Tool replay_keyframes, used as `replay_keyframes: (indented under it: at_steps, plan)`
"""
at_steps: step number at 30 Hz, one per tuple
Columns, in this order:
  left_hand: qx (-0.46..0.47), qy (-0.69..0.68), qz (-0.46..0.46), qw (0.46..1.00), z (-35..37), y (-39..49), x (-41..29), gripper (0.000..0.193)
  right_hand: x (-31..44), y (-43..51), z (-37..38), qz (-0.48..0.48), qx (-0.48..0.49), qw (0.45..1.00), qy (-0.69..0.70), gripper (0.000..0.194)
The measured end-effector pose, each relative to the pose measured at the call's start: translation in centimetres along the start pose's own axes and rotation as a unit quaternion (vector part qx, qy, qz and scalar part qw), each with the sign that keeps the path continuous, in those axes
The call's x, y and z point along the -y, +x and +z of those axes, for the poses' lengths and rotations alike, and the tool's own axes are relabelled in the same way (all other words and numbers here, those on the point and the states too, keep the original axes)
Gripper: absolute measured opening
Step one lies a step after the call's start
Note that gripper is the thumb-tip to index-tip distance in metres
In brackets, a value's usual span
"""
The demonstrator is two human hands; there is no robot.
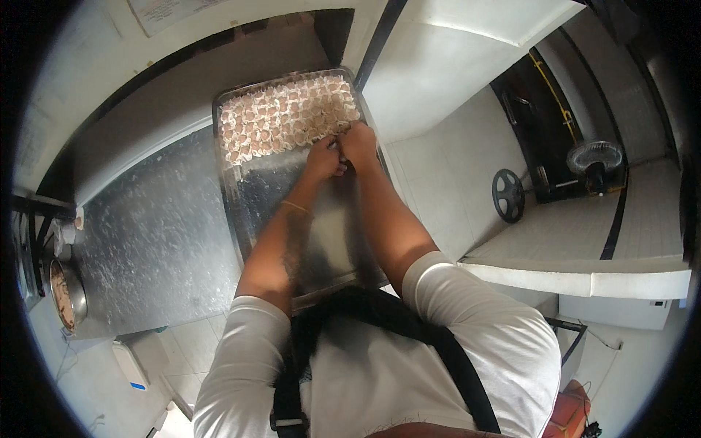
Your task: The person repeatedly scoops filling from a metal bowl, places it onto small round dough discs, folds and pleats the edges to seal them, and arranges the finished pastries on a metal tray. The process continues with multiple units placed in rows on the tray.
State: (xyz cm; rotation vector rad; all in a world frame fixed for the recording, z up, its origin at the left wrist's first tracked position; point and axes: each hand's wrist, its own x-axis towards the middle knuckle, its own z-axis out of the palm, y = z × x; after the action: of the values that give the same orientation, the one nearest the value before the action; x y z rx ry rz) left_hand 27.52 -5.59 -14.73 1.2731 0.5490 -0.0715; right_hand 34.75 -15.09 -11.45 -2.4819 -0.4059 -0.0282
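Rows of round brown sweets in pale frilled paper cups (274, 117) fill the far part of a large metal tray (263, 191). My left hand (325, 159) and my right hand (358, 143) meet over the tray, at the near right edge of the rows. Both hands have curled fingers, with the fingertips close together. Something small and pale shows between them, but the fingers mostly hide it. I cannot tell which hand holds it. The near part of the tray shows bare, shiny metal beneath my forearms.
The tray rests on a metal worktop (159, 230). A metal bowl (79, 298) with a brown mixture stands at the worktop's far left. A white wall (438, 65) rises at the right, with a fan (594, 159) farther off. A pale ledge (575, 278) lies beside my right arm.
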Motion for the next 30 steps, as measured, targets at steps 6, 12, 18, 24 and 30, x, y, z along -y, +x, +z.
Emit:
replay_keyframes:
  at_steps: [6,12,18,24,30]
  plan:
    - [-0.02,0.043,-0.014,0.999,0.4,0.2,-0.2,0.043,-0.3,0.4,0.4,0.003,0.016,1.0,0.024,0.021]
    - [-0.01,0.036,0.013,0.999,-1.1,-3.5,-0.6,0.045,-1.9,1.1,2.0,-0.03,-0.005,0.999,0.022,0.025]
    - [-0.031,-0.042,0.134,0.99,-12.6,-21.7,0.2,0.041,-1.6,0.1,1.5,-0.037,0.039,0.995,-0.088,0.036]
    - [-0.325,-0.228,0.127,0.909,-30.1,-40.4,3.2,0.025,12.9,-7.9,2.1,-0.096,-0.034,0.995,0.019,0.052]
    - [-0.357,-0.292,0.161,0.873,-46.1,-46.5,9.3,0.03,41.5,-24.8,24.2,-0.544,0.287,0.787,0.047,0.043]
